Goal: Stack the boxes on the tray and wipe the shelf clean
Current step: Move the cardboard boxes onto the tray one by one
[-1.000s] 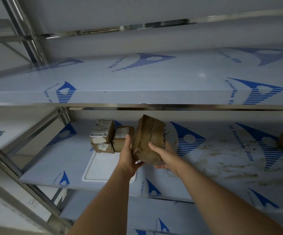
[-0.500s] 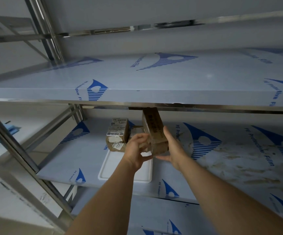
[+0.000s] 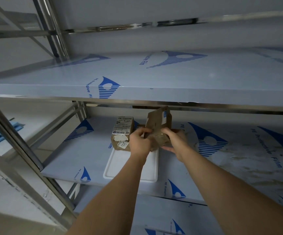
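Both hands grip a worn brown cardboard box (image 3: 158,126) standing on its edge over the far end of a white tray (image 3: 130,168). My left hand (image 3: 140,140) holds its left side and my right hand (image 3: 174,141) holds its right side. Two labelled boxes (image 3: 123,133) sit stacked at the tray's far left corner. Another small box behind my left hand is mostly hidden. The tray lies on the middle shelf (image 3: 79,155), covered in blue-printed protective film. Brown dirt smears (image 3: 249,160) cover that shelf to the right.
The upper shelf (image 3: 137,82) hangs just above the held box, its metal edge close to the box's top. Steel uprights (image 3: 16,141) and braces stand at the left. A blue cloth (image 3: 3,131) lies on a surface at the far left. A lower shelf (image 3: 162,216) runs beneath.
The box has moved further in over the tray's far end and turned more upright. My view has shifted left, so the shelf contents sit further right in frame.
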